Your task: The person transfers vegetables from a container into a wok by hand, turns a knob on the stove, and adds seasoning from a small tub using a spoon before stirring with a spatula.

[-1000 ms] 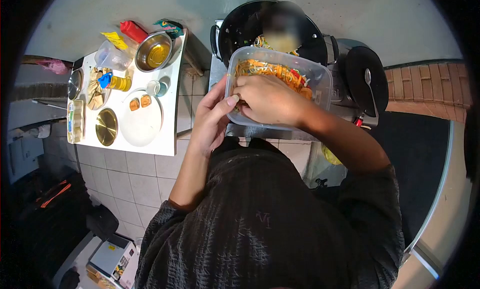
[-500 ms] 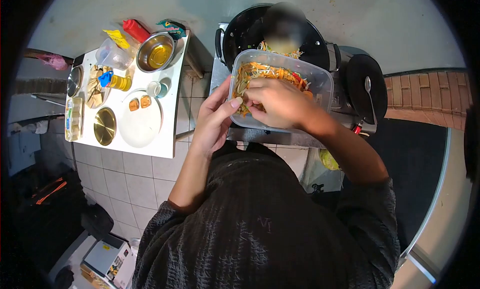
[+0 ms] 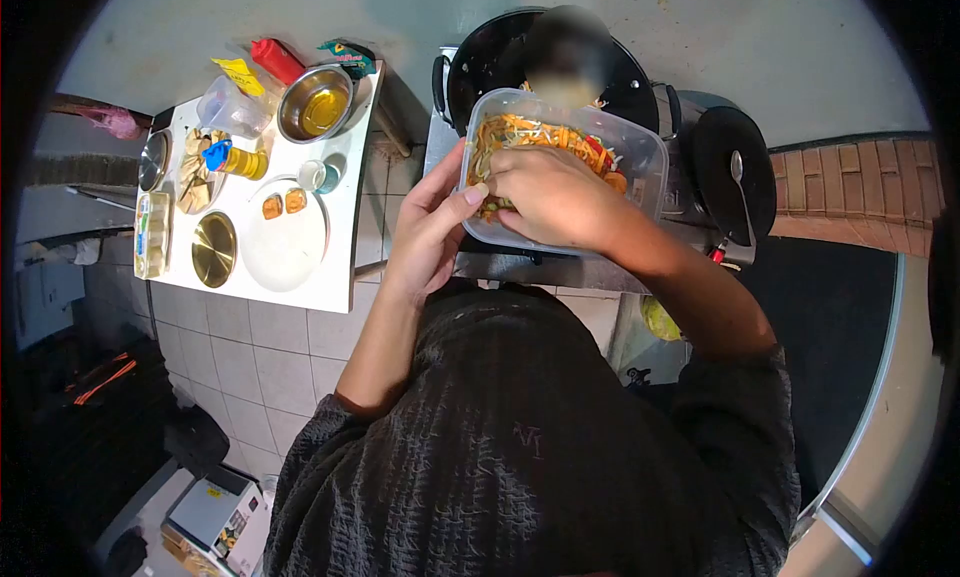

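Observation:
A clear plastic container (image 3: 645, 162) is tilted over the near side of a large black wok (image 3: 480, 67). My left hand (image 3: 435, 212) grips the container by its left side, thumb over the rim. Inside it lie shredded vegetables (image 3: 545, 132), orange, white and green, with some red pieces. My right hand (image 3: 550, 192) reaches into the container, its fingers curled down among the shreds; the fingertips are hidden, so what they pinch does not show. Some shreds show in the wok behind the container, partly covered by a blurred patch.
On the right lies a black lid (image 3: 715, 167) with a spoon (image 3: 740, 182) on it. The white table (image 3: 335, 267) at left holds a steel bowl (image 3: 295, 127), a white plate (image 3: 265, 247), a gold lid (image 3: 214, 252), an oil bottle (image 3: 245, 163) and an egg carton (image 3: 152, 237).
The container has tipped slightly, its far rim a little higher in view. My right fingers have moved slightly deeper and left among the shreds. My left hand keeps its hold.

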Available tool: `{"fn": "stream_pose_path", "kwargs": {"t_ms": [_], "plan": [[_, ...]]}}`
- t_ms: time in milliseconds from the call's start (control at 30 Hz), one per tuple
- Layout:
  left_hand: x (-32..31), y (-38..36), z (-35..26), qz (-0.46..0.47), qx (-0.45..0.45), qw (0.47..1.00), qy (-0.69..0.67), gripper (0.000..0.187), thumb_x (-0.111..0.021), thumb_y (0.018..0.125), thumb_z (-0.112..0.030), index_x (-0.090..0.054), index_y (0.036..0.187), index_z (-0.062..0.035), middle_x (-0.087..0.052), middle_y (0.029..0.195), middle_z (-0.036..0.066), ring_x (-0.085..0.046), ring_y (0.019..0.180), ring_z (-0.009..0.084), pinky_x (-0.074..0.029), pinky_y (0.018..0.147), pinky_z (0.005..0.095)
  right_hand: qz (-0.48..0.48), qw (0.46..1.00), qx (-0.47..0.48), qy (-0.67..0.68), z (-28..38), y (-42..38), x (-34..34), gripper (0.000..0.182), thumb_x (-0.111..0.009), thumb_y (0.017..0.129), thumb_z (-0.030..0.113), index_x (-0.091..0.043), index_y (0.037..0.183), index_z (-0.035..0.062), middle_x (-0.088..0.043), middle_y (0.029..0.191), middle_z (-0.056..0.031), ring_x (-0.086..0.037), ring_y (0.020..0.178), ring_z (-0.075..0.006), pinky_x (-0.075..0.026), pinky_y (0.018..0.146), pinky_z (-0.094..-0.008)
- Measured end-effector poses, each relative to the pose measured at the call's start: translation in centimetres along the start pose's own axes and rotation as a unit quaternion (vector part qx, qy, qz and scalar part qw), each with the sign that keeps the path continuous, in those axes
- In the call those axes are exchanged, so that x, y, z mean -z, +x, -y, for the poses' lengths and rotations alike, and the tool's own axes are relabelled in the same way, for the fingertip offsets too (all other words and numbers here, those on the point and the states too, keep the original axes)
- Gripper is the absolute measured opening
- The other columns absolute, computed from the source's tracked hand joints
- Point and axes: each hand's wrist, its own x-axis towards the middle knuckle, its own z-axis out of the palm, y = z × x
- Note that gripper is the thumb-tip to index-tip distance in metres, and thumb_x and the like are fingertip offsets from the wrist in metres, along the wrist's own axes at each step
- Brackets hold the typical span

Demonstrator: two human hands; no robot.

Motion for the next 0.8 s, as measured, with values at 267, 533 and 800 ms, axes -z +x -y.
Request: {"fn": "stream_pose_path", "kwargs": {"t_ms": [267, 533, 800], "plan": [[-0.2, 0.0, -0.2, 0.0, -0.002, 1.0, 0.006, 0.063, -0.063, 0.084, -0.005, -0.033, 0.138, 0.0058, -0.046, 0.133, 0.015, -0.048, 0.118, 0.0198, -0.039, 0.099, 0.0327, 0.034, 0.999, -0.03, -0.006, 0.4, 0.4, 0.4, 0.02, -0.065, 0.071, 0.011, -0.067, 0.087, -0.0019, -0.063, 0.097, -0.018, -0.061, 0.094, -0.0348, -0.049, 0.084, -0.0424], [-0.3, 0.4, -0.2, 0.012, -0.003, 1.0, 0.012, 0.064, -0.062, 0.085, -0.006, -0.031, 0.139, 0.006, -0.045, 0.133, 0.015, -0.048, 0.119, 0.0196, -0.038, 0.099, 0.0325, 0.016, 0.999, -0.017, -0.022, -0.1, 0.4, 0.5, 0.021, -0.066, 0.071, 0.011, -0.067, 0.088, -0.0011, -0.063, 0.097, -0.0174, -0.062, 0.093, -0.0342, -0.049, 0.083, -0.0426], [-0.7, 0.9, -0.1, 0.017, 0.005, 1.0, 0.015, 0.063, -0.062, 0.085, -0.006, -0.031, 0.139, 0.0057, -0.045, 0.134, 0.015, -0.048, 0.118, 0.0203, -0.039, 0.099, 0.0335, 0.056, 0.996, -0.06, -0.024, -0.4, 0.2, 1.1, 0.019, -0.065, 0.071, 0.013, -0.067, 0.087, 0.0008, -0.063, 0.095, -0.0168, -0.062, 0.093, -0.0337, -0.05, 0.082, -0.042]]}}
